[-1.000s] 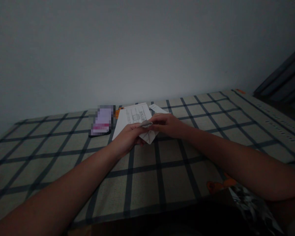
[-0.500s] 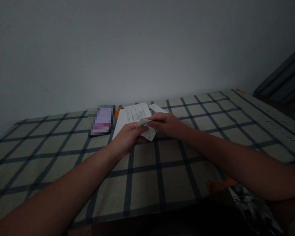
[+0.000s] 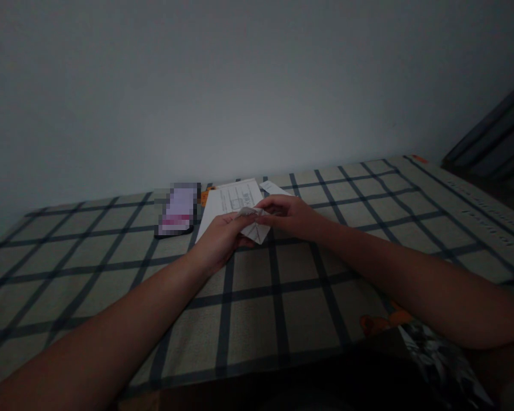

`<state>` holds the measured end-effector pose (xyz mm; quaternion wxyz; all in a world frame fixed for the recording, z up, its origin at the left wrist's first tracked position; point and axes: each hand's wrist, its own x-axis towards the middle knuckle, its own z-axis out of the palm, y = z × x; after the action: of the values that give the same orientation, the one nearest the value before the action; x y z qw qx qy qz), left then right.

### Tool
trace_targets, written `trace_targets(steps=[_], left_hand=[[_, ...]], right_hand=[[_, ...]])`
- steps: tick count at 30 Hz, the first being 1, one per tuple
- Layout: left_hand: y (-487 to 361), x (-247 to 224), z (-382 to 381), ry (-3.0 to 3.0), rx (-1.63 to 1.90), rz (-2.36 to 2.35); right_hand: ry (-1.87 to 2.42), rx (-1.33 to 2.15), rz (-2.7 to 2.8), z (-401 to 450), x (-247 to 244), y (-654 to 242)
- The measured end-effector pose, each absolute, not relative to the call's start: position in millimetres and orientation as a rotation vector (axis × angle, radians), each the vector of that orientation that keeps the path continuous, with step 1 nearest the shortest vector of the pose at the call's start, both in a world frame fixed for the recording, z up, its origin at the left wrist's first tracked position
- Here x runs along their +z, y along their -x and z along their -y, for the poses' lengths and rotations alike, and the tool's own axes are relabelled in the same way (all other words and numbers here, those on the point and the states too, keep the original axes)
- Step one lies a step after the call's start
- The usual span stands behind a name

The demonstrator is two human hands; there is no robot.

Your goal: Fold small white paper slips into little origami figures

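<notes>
A small folded piece of white paper (image 3: 257,231), creased and pointed at its lower end, is held between my two hands just above the table. My left hand (image 3: 223,237) grips it from the left, thumb on top and fingers beneath. From the right, my right hand (image 3: 293,217) pinches its upper edge between thumb and fingers. Behind the hands lies a printed white sheet or booklet (image 3: 227,200), partly covered by them. A smaller white paper slip (image 3: 274,188) lies beside it, just beyond my right hand.
A phone (image 3: 179,210) with a blurred screen rests left of the printed sheet. The table is covered by a checked cloth (image 3: 154,308) with dark lines. A pale wall (image 3: 257,85) rises behind it, and dark striped fabric (image 3: 497,131) is at the far right.
The folded paper has turned slightly and its upper flap lies lower between the fingers. Both hands keep nearly the same place, with small finger shifts.
</notes>
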<state>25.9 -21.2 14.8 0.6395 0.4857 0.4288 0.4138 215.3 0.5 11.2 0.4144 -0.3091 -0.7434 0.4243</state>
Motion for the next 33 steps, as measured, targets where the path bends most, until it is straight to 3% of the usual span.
trace_targets(steps=[6,16,33], left_hand=[[-27,18,24,-1.106,0.966,-1.011],[-26,20,21,-0.991,1.063,-0.955],[-23,15,22,-1.151,0.886,-0.935]], right_hand=[[0.793,1.142,1.803,-2,9,-215],[0.633,1.597,1.669,-8,6,-226],[0.772,1.319,1.692,-4,12,-218]])
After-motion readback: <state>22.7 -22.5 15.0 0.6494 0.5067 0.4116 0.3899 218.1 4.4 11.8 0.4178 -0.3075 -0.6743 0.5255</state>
